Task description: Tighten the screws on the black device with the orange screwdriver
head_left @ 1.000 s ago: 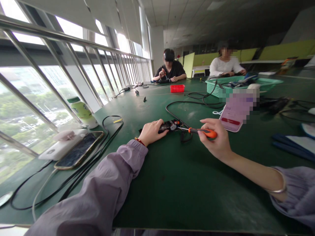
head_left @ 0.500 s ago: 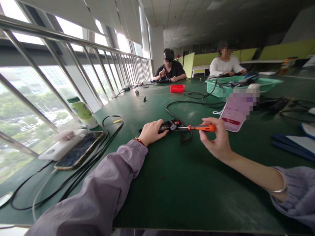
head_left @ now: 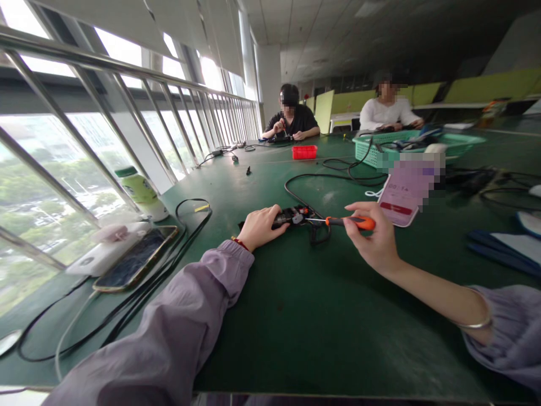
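My left hand [head_left: 262, 226] is wrapped over a dark, elongated device [head_left: 291, 216] lying on the green table, its right end opened up with red and grey parts inside. The kind of device is not clear. In my right hand [head_left: 374, 237] is an orange-and-black screwdriver [head_left: 355, 222], held near level between thumb and fingers. Its thin shaft points left, with the tip at the opened end of the device; whether it touches a screw is too small to tell. A black cable [head_left: 291, 185] loops from the device toward the back right.
A pink-screened phone [head_left: 403, 194] leans behind my right hand. Further back are a green basket [head_left: 367, 153] and a red tray [head_left: 304, 152]. At left lie a dark phone [head_left: 137, 259], cables and a bottle [head_left: 141, 192] beside the railing. Two people sit across the table.
My right hand and the screwdriver have shifted slightly to the right, and the handle has turned in my fingers. My left hand stays in place on the device.
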`<state>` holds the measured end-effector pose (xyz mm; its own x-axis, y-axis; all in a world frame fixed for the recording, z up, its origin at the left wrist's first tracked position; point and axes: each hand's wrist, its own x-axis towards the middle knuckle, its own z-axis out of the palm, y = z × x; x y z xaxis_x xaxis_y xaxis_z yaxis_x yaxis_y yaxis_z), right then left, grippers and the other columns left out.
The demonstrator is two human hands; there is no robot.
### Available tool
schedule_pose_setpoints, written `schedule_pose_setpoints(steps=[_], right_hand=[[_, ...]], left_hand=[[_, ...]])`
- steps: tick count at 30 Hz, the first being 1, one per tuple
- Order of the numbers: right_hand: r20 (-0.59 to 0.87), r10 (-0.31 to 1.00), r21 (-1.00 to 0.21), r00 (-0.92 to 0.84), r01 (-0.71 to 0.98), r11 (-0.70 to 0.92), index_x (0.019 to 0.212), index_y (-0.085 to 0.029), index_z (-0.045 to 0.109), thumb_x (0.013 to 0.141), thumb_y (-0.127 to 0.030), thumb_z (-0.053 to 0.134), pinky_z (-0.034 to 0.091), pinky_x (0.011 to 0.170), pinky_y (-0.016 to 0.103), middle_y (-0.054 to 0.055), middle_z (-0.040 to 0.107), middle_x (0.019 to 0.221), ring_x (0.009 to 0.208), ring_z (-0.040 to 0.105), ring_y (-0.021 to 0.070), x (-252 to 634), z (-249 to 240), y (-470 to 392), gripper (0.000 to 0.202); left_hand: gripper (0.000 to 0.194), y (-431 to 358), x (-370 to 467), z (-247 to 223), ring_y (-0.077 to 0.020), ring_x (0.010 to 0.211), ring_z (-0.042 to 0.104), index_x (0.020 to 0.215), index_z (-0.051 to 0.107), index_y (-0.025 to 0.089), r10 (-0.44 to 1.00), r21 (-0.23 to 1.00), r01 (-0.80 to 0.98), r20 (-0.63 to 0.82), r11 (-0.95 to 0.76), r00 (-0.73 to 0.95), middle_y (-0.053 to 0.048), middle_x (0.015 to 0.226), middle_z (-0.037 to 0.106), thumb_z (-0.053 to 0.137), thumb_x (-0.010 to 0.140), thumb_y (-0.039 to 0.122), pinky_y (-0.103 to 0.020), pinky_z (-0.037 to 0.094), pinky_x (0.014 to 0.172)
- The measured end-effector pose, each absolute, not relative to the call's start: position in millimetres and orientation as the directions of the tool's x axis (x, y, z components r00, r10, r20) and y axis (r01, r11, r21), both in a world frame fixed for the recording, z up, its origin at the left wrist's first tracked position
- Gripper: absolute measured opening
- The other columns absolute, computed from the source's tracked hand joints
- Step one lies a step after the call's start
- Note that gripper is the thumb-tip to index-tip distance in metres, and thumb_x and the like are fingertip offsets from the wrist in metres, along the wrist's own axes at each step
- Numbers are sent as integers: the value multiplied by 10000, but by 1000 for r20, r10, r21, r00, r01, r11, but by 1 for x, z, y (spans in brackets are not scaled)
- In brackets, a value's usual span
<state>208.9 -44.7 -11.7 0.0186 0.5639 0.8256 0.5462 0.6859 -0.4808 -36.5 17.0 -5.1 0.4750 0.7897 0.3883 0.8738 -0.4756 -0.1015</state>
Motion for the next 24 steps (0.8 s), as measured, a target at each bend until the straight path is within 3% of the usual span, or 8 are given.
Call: schedule_pose_setpoints(steps=[3,7,12,14,19,24], right_hand=[[813,581,-503,22,529,684,1003,-220,499,782,-226,564,469,612,282,-36,515,679,595,537,122,209,-12,-45,231],[869,494,-435,26,518,737,1063,-216,476,737,-184,584,495,734,332,19,550,853,755,588,160,208,-12,-46,344],[812,581,-462,-55,549,697,884,-218,519,777,-220,557,459,568,265,-21,540,668,564,543,121,207,-12,-51,114],[800,597,-475,-67,536,698,909,-221,516,778,-219,551,452,557,257,-39,516,615,537,532,117,207,-12,-52,135],[860,508,-416,-38,524,743,1036,-212,496,708,-175,595,484,705,300,22,565,856,733,593,154,208,-15,-50,345],[809,572,-418,-131,556,718,922,-221,518,757,-196,575,445,572,259,-46,537,604,543,538,122,207,-14,-51,176]], left_hand=[[318,17,-36,-5,-211,819,631,953,489,197,795,-103,879,386,-466,467,-43,874,659,444,832,487,-272,387,613],[325,16,-36,-5,-205,819,631,955,485,196,797,-111,878,378,-465,470,-42,874,659,437,834,494,-270,391,612],[330,18,-37,-6,-211,800,633,959,486,187,782,-114,872,397,-477,480,-46,860,658,441,834,489,-279,392,608],[329,18,-37,-7,-210,800,635,967,489,186,779,-109,870,401,-481,481,-45,856,659,448,832,483,-278,396,611],[350,18,-37,-7,-207,836,638,1034,493,186,775,-99,867,407,-489,484,-49,900,667,450,834,470,-275,417,644],[387,18,-37,-6,-213,889,634,1094,501,188,764,-97,858,412,-505,497,-49,968,669,451,834,470,-280,433,673]])
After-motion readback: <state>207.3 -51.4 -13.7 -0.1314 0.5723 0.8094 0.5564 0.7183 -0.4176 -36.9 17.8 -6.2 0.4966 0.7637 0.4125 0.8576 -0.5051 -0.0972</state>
